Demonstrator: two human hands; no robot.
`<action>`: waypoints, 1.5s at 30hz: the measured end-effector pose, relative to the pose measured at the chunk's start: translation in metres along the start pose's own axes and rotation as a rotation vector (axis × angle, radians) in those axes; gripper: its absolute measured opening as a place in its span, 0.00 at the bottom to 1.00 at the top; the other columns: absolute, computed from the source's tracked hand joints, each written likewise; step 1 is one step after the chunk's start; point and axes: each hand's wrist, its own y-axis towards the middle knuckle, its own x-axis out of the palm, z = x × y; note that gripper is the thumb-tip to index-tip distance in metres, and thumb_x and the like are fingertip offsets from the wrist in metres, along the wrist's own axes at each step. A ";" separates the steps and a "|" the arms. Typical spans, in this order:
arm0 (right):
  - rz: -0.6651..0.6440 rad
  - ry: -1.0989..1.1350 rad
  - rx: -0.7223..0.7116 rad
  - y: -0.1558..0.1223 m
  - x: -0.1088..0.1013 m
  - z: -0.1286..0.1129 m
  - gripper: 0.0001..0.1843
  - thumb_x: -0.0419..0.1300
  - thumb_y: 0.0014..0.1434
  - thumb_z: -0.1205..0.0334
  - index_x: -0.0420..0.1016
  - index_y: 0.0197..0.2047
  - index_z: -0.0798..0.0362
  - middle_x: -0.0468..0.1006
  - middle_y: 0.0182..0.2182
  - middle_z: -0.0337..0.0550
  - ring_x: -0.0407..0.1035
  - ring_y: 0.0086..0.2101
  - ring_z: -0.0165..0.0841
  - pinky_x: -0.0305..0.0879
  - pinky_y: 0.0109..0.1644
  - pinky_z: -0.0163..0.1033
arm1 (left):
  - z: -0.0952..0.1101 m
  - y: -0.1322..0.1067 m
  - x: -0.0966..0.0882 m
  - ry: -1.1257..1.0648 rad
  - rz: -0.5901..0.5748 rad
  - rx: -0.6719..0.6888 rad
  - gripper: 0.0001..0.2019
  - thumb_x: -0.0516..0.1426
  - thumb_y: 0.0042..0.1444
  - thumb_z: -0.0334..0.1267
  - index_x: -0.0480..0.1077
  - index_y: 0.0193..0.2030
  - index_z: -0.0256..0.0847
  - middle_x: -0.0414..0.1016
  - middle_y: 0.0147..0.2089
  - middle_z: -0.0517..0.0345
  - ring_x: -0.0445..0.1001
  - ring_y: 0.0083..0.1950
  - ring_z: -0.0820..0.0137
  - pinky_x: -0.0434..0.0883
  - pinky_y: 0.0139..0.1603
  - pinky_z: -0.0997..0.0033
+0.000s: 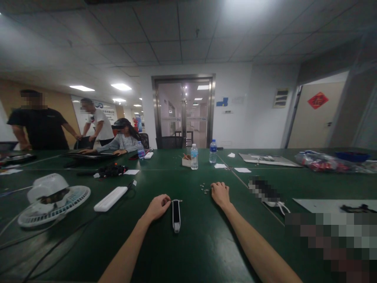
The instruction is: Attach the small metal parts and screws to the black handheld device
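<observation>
clearly, the left hand (160,206) is the nearer of the two to the slim, oblong device with a pale frame and a glossy black face (176,214), which lies flat on the dark green desk (194,255) just to that hand's right. its long axis runs roughly away from the person, and the curled fingertips sit beside its far end, where a thin, metallic-looking piece (178,201) lies crosswise. the thumb and fingers of this hand bend in towards each other; whether they pinch that piece or only rest next to it, i cannot tell.

the right hand (220,193) is well apart from the device, further out and to its right, with fingers bent down to the desk. several small, silvery, ring-like bits (205,192) lie loose just left of its fingertips, between the hands but nearer this one; whether one is caught under the fingers is hidden.

beyond them stand a clear plastic bottle with a pale blue label (194,158), touching or nearly touching a small, open brown box (186,161), and a second clear bottle with a dark blue label (213,152). to the left lies a long white power strip (110,199).
</observation>
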 end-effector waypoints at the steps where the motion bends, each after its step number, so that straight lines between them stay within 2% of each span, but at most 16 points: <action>1: 0.035 0.009 0.032 0.000 -0.001 0.001 0.16 0.45 0.63 0.63 0.73 0.44 0.51 0.71 0.43 0.50 0.58 0.45 0.40 0.50 0.46 0.43 | -0.001 0.001 0.000 -0.004 0.002 0.000 0.15 0.48 0.57 0.45 0.70 0.41 0.38 0.72 0.37 0.55 0.69 0.36 0.68 0.66 0.36 0.69; 4: 0.147 0.058 0.092 0.001 -0.006 0.007 0.17 0.43 0.63 0.63 0.71 0.46 0.51 0.71 0.44 0.50 0.59 0.45 0.39 0.50 0.45 0.42 | -0.002 0.003 0.000 -0.010 0.008 0.005 0.15 0.48 0.56 0.45 0.70 0.40 0.38 0.72 0.37 0.55 0.69 0.36 0.68 0.66 0.36 0.70; 6: 0.145 0.096 0.064 0.002 -0.009 0.013 0.16 0.45 0.62 0.63 0.72 0.45 0.51 0.72 0.43 0.48 0.59 0.44 0.38 0.51 0.45 0.40 | -0.002 0.004 0.001 -0.008 0.010 0.009 0.15 0.49 0.56 0.46 0.70 0.39 0.39 0.72 0.36 0.56 0.69 0.35 0.68 0.65 0.36 0.70; 10: -0.009 0.117 -0.042 0.002 -0.012 0.022 0.12 0.51 0.58 0.63 0.75 0.38 0.50 0.74 0.39 0.44 0.60 0.43 0.36 0.50 0.45 0.39 | -0.001 0.004 0.001 -0.016 -0.002 0.007 0.15 0.49 0.56 0.46 0.70 0.40 0.38 0.72 0.35 0.56 0.68 0.35 0.68 0.65 0.35 0.70; 14: -0.161 0.054 -0.099 0.002 -0.016 0.021 0.11 0.54 0.55 0.60 0.76 0.36 0.50 0.75 0.37 0.43 0.61 0.42 0.37 0.49 0.45 0.40 | -0.002 0.005 0.001 -0.009 -0.001 0.023 0.14 0.49 0.56 0.45 0.70 0.39 0.38 0.71 0.34 0.56 0.68 0.34 0.68 0.65 0.35 0.70; 20: -0.239 -0.012 -0.102 0.005 -0.018 0.013 0.11 0.55 0.53 0.56 0.76 0.31 0.53 0.76 0.34 0.47 0.62 0.41 0.40 0.50 0.45 0.43 | -0.005 0.006 0.002 -0.015 -0.013 0.024 0.15 0.49 0.56 0.45 0.70 0.40 0.38 0.72 0.37 0.56 0.68 0.35 0.69 0.65 0.35 0.70; 26: -0.144 0.042 -0.172 0.006 -0.013 0.003 0.09 0.52 0.58 0.61 0.72 0.35 0.54 0.75 0.37 0.46 0.62 0.42 0.36 0.52 0.44 0.39 | -0.004 0.005 0.002 -0.012 0.005 0.033 0.15 0.49 0.56 0.46 0.71 0.38 0.39 0.71 0.34 0.56 0.68 0.34 0.68 0.65 0.36 0.69; 31: -0.135 0.142 -0.244 0.012 -0.002 -0.003 0.08 0.51 0.59 0.66 0.70 0.37 0.54 0.75 0.37 0.44 0.63 0.41 0.34 0.54 0.43 0.35 | -0.004 0.005 0.004 -0.015 -0.001 0.020 0.15 0.49 0.56 0.46 0.71 0.39 0.39 0.72 0.35 0.56 0.68 0.34 0.68 0.65 0.35 0.70; 37: -0.114 0.209 -0.222 0.017 0.011 0.000 0.08 0.52 0.58 0.66 0.72 0.37 0.54 0.76 0.35 0.42 0.65 0.39 0.34 0.55 0.43 0.34 | -0.003 0.006 0.003 -0.013 -0.010 0.003 0.15 0.49 0.56 0.46 0.71 0.38 0.39 0.71 0.34 0.55 0.68 0.34 0.68 0.65 0.35 0.69; 45: -0.152 0.171 -0.216 0.013 0.009 0.001 0.11 0.51 0.60 0.64 0.75 0.38 0.52 0.77 0.37 0.41 0.65 0.40 0.33 0.54 0.45 0.34 | -0.003 0.005 0.003 -0.007 -0.017 0.014 0.14 0.50 0.56 0.45 0.71 0.39 0.39 0.71 0.35 0.55 0.68 0.34 0.68 0.65 0.35 0.70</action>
